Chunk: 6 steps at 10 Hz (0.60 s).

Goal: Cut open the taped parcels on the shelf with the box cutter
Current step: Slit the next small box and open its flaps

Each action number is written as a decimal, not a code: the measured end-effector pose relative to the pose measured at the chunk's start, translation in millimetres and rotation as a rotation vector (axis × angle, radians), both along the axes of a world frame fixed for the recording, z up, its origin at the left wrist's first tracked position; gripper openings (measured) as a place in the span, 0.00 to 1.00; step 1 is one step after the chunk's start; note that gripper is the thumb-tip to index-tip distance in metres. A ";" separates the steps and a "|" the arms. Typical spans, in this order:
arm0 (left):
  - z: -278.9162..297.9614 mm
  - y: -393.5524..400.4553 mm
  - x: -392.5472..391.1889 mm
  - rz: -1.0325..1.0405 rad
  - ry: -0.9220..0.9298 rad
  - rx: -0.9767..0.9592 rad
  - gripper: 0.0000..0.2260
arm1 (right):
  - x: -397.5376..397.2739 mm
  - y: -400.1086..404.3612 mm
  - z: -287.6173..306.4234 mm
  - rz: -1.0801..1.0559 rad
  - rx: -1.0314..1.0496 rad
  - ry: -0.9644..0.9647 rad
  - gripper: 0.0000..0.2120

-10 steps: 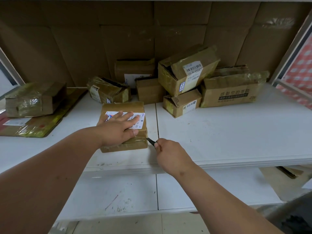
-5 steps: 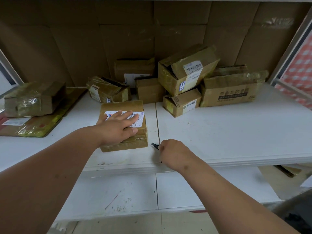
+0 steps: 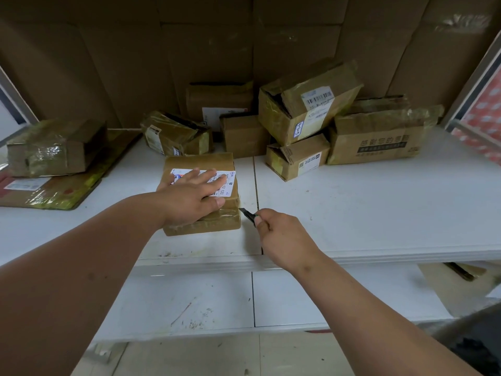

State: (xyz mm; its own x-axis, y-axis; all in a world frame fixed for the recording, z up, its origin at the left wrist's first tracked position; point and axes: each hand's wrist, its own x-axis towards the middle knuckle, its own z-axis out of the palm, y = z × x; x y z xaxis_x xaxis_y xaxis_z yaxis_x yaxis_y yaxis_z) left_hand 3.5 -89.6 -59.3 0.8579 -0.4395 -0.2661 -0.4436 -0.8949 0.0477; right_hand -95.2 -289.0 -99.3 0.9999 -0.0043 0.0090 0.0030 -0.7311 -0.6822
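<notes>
A small taped brown parcel with a white label lies near the front of the white shelf. My left hand presses flat on its top, fingers straight over the label. My right hand grips a dark box cutter, whose tip points at the parcel's right side, just beside its lower taped edge. Whether the blade touches the tape I cannot tell.
Several more taped and opened parcels are piled at the back of the shelf, one large printed box at right. A taped box sits on a flat package at far left. A lower shelf lies below.
My right hand drew back from the parcel half a second ago, then moved up toward it again; the cutter tip is back beside the parcel's right side. The left hand stays pressed on top.
</notes>
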 end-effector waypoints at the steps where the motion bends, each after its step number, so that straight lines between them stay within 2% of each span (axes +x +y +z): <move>1: -0.6 0.8 0.4 -0.001 -0.003 -0.006 0.26 | 2.0 1.3 -1.7 0.001 0.012 -0.003 0.11; 3: -2.1 0.4 0.5 -0.004 -0.010 -0.013 0.26 | 6.1 1.2 -4.1 0.010 0.004 0.062 0.11; 6: -3.7 1.1 0.6 -0.008 -0.007 -0.025 0.26 | 10.6 6.5 -4.0 0.005 -0.146 0.113 0.11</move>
